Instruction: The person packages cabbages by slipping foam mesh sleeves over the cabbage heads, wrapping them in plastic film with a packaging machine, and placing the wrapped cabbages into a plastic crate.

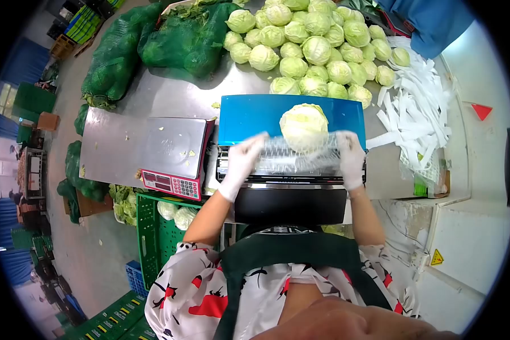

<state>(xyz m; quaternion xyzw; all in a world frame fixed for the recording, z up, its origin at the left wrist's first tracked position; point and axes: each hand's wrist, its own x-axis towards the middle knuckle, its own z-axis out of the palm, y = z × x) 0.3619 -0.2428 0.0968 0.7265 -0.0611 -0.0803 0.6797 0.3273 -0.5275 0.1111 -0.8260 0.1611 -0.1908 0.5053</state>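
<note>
Produce-packing workspace: heaped cabbages (317,50), green mesh sacks (184,45), digital scale (175,150), stacked crates (116,320).

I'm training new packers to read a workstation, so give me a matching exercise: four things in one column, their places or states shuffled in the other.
Things
1. Scale
2. Clear film
3. White strips
4. Single cabbage

Places or states
A. Heaped loosely on the table's right side
B. Seen against the blue panel, apart from the pile
C. Left of the blue panel, with a red-edged keypad
D. Stretched between left hand and right hand

Pairs: 1-C, 2-D, 3-A, 4-B
</note>
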